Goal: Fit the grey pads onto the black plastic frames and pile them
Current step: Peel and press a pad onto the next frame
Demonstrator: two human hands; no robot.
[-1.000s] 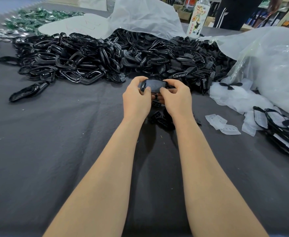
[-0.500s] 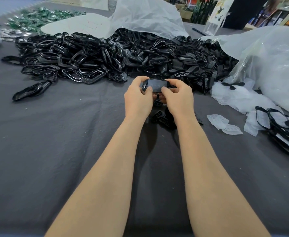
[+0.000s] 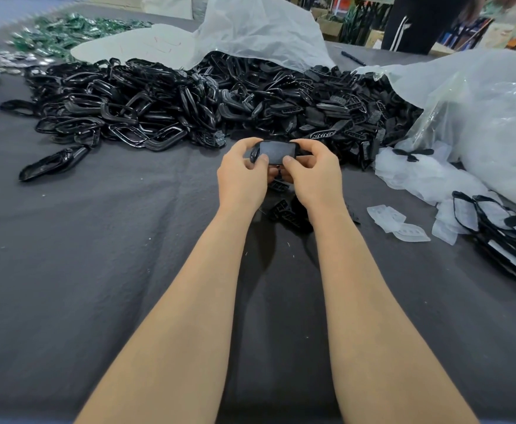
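Two hands share one piece: the left hand [image 3: 239, 179] and the right hand [image 3: 313, 175] each pinch an end of a black frame [image 3: 300, 149], held off the worktop [image 3: 67, 270] just in front of the heap of loose frames [image 3: 158, 99]. The grey pad [image 3: 276, 151] lies across the frame's opening, facing up. Both thumbs [image 3: 261, 160] press on its near edge, while the other fingers [image 3: 307, 145] curl round behind the frame, mostly hidden.

Whether the pad's far edge is seated cannot be told from here. That is the likeliest fault: with pressure on the near side only, the far lip may ride up on the rim and spring out once the piece is piled. Pressing harder could bow the thin frame or twist it out of the pinch. A dropped piece would land among the small black parts [image 3: 287, 214] under the wrists or slide into the heap, where a half-fitted one would be hard to pick out. The finished pile [image 3: 495, 221] lies well to the right, so the carry across is another chance for a loose pad to fall.
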